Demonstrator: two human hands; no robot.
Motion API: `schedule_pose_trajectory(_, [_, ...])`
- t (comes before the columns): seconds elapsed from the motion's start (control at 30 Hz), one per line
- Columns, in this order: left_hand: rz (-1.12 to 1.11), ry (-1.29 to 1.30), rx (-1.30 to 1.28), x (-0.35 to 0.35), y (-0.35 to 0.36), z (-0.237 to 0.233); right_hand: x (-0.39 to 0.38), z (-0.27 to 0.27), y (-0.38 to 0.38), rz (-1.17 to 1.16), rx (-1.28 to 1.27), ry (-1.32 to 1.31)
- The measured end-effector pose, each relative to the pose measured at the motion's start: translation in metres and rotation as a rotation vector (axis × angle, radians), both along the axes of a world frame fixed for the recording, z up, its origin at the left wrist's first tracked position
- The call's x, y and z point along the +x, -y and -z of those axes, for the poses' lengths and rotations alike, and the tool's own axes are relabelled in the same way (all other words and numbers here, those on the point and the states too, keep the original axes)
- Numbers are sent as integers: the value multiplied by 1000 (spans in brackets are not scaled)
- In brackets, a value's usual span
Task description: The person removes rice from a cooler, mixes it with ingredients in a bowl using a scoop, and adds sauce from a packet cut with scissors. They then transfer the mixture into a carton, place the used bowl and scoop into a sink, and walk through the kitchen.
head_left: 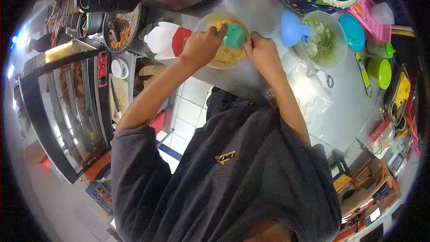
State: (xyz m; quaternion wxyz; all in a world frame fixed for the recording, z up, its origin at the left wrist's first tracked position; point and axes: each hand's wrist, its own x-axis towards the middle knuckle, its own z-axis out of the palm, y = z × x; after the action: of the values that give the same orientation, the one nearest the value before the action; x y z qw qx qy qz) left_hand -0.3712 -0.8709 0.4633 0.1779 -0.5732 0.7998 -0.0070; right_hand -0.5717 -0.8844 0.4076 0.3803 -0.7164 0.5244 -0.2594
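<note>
Both hands are over a round clear tub (224, 61) of orange-yellow food on the metal counter. Between them is a small teal-green item (234, 35), slightly blurred. My left hand (204, 45) is closed, its fingertips on the left edge of the green item. At the tub's right rim, my right hand (263, 50) has its fingers pressed together close to the item's right edge. Right of the hands stands a clear bowl (323, 40) of pale green and white food, with a blue scoop-like item (293, 28) at its left side.
An open white-and-red box (166, 40) stands left of the tub. A pan (120, 30) of orange bits is farther left. A patterned pot (313, 1) is at the back. Teal lid (352, 32), green-lidded jars (379, 72) and plastic bags (307, 90) lie to the right.
</note>
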Motion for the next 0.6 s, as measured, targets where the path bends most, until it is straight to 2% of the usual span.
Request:
schedule_pose_trajectory(0.03, [132, -127, 65, 0, 7, -2, -1, 1, 0, 22, 2, 21])
schedule_pose_trajectory(0.07, [109, -107, 205, 6, 11, -8, -4, 1, -1, 48, 6, 37])
schedule_pose_trajectory(0.2, [177, -149, 342, 21, 30, -67, -2, 4, -2, 59, -60, -51])
schedule_pose_trajectory(0.23, [179, -149, 343, 16, 28, -61, -3, 4, -3, 45, -61, -27])
schedule_pose_trajectory(0.3, [197, 88, 435, 8, 20, -30, -3, 3, 0, 19, -73, -2])
schedule_pose_trajectory(0.33, [274, 50, 342, 20, 14, 7, -2, 1, -2, 21, -69, -6])
schedule_pose_trajectory(0.43, [151, -57, 214, 11, 18, 13, -4, -1, -2, 28, -62, 23])
schedule_pose_trajectory(0.47, [156, -57, 220, 10, 13, 12, -7, -1, -5, 21, -49, 45])
schedule_pose_trajectory(0.53, [-34, -9, 76, 2, 0, -2, -10, -6, -2, 15, 9, 13])
schedule_pose_trajectory(0.6, [-89, 38, -16, -7, -8, -28, -11, -5, -2, 12, 72, -21])
